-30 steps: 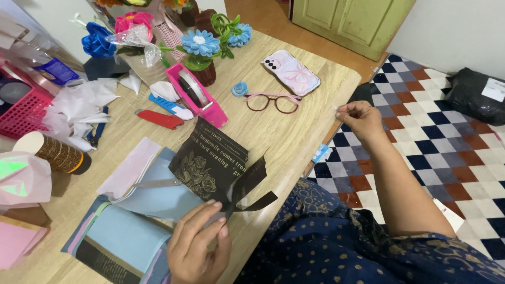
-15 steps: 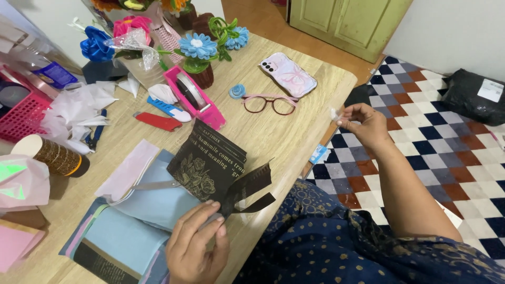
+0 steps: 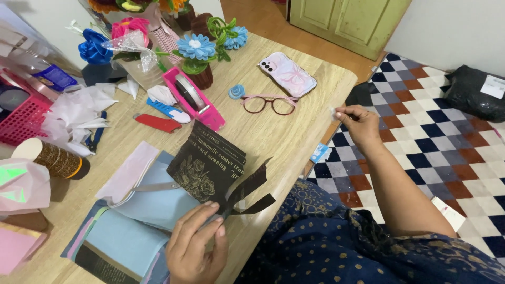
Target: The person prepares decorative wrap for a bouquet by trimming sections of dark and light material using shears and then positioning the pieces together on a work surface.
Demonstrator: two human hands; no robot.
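1. A stack of pale blue paper sheets is laid at the near edge of the tabletop.
2. A dark printed paper, folded with two strips trailing, is pinched by the left hand above that near edge.
3. A pink tape dispenser and glasses are set further back.
4. A small clear scrap is pinched by the right hand beyond the right edge.

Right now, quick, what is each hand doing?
Left hand: closed on folded black paper.
Right hand: fingers pinching a small white scrap.
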